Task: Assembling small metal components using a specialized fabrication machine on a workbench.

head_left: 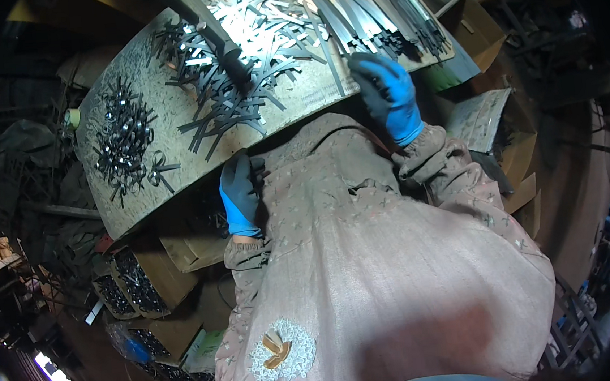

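Both my hands wear blue gloves with dark grey palms and fingers. My left hand [240, 195] is at the table's near edge, left of my apron front. Its fingers are bent and closed, and whatever they may hold is hidden. Over the near edge farther right is my right hand [390, 99], loosely curled with a gap between thumb and fingers; I see nothing in it. Just beyond its fingertips lie long flat metal strips [351, 12] in a bundle. A loose heap of short dark strips [238, 87] spreads over the middle of the table [171, 155].
Small curled metal pieces [125, 137] are piled at the table's left. A dark machine arm [207, 28] hangs over the heap. Cardboard boxes [138, 277] with metal pieces stand below left. An open carton [476, 30] and a flattened box [480, 121] are at right.
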